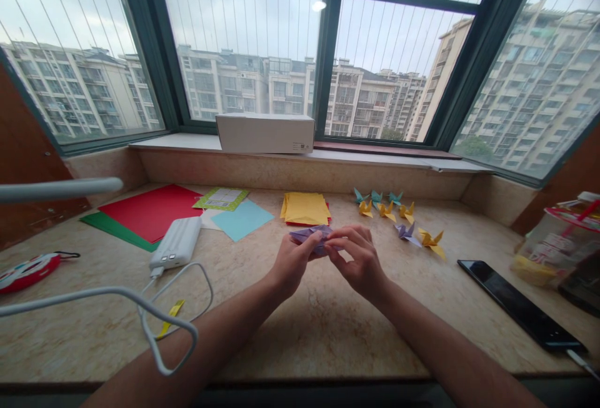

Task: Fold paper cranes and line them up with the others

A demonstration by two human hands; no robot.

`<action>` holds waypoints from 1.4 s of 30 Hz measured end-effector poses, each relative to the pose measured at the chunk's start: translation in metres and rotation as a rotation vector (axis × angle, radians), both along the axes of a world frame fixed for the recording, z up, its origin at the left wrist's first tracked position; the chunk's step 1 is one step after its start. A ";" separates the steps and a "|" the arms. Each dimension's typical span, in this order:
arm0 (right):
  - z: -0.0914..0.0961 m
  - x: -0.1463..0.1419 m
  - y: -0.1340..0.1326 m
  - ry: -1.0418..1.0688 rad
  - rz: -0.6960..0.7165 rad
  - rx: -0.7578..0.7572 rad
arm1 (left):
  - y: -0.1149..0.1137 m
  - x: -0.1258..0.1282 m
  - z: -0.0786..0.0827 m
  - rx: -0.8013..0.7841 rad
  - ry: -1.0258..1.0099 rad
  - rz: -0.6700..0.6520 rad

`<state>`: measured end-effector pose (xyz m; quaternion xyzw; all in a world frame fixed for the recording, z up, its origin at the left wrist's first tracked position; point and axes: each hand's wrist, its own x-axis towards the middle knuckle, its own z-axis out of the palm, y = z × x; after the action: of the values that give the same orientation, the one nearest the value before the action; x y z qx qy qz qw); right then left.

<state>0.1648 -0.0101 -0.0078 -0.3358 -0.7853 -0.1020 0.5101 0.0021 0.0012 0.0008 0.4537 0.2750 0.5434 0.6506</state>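
Observation:
A folded piece of purple origami paper (305,233) is held between both my hands, just above the stone counter. My left hand (295,259) pinches its left part, the thumb lying on top. From the other side, my right hand (359,258) grips the right edge with thumb and fingertips. My fingers cover part of the folds. Right behind the hands lies a stack of yellow paper squares (305,208) with red sheets under it. To the right stand several folded paper cranes, among them a purple crane (407,233) and a larger yellow crane (432,242).
A white power bank (176,242) with a looping white cable (107,292) lies at left, by red (150,211) and light blue sheets (244,219). A black phone (518,302) and a plastic cup (553,239) are at right. A white box (265,134) stands on the window ledge.

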 end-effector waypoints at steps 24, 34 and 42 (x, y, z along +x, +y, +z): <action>-0.001 0.007 0.009 0.132 -0.042 -0.166 | -0.001 0.002 0.005 0.093 0.117 -0.155; -0.002 0.012 0.014 0.120 -0.021 -0.284 | 0.006 0.004 0.000 0.049 0.280 -0.111; -0.003 0.003 0.009 0.066 -0.059 -0.335 | 0.005 0.004 0.001 0.011 0.375 0.010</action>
<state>0.1682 -0.0013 -0.0105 -0.4421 -0.7640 0.0262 0.4692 0.0060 0.0058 0.0015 0.5495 0.3906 0.4539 0.5827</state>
